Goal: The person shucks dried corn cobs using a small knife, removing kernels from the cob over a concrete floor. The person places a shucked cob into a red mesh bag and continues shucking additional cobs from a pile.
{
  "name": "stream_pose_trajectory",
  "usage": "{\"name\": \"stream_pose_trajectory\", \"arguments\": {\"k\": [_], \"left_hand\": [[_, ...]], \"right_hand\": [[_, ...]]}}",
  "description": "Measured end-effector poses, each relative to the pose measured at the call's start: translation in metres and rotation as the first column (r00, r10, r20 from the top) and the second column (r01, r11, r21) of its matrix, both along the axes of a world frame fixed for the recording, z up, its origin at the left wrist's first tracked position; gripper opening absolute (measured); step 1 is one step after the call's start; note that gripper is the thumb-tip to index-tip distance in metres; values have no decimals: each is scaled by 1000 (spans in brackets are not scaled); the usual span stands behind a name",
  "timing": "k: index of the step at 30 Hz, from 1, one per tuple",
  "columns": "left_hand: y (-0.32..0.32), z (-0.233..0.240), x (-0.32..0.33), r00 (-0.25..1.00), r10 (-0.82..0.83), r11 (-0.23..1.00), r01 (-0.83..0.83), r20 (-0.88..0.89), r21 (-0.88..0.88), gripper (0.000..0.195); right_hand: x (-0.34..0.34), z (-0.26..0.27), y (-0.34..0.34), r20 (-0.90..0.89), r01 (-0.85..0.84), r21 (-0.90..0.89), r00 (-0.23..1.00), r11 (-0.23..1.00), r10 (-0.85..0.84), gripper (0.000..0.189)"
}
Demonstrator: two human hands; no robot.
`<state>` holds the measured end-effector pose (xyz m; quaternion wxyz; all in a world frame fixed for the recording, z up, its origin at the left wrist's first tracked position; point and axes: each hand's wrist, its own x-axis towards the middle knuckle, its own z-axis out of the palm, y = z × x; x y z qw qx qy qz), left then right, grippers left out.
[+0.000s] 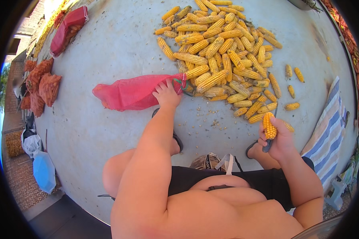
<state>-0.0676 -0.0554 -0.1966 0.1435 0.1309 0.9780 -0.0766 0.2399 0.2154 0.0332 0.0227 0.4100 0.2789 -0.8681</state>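
My left hand (167, 94) lies across a red mesh bag (131, 92) near its mouth, fingers spread over the mesh. Whether they grip it cannot be told. The bag lies on its side with some contents at its far left end, and a green drawstring (179, 83) shows at the mouth. Beside that mouth is a large heap of yellow corn cobs (215, 47). My right hand (279, 140) is raised near the heap's lower right, closed around one corn cob (269, 125) and a dark tool handle (267, 147). A thin blade seems to extend beyond the cob.
Another red mesh bag (68, 31) lies at upper left, above several filled orange mesh bags (49, 89). Loose cobs (292, 106) lie right of the heap. A striped sheet (326, 134) covers the right side. Kernels (215, 122) litter the concrete floor (86, 143) near my feet.
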Motion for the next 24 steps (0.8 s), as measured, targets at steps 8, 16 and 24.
{"name": "stream_pose_trajectory", "arguments": {"k": [8, 16, 24], "left_hand": [[-36, 15, -41, 994, -104, 992, 103, 19, 80, 36], [-98, 135, -59, 906, -275, 941, 186, 321, 283, 39], [-100, 247, 36, 894, -158, 897, -47, 419, 439, 43]], "right_hand": [[-25, 4, -22, -44, -385, 108, 919, 917, 391, 37], [-83, -13, -68, 57, -788, 482, 465, 384, 883, 62], [-111, -18, -155, 192, -452, 892, 341, -18, 920, 92]]}}
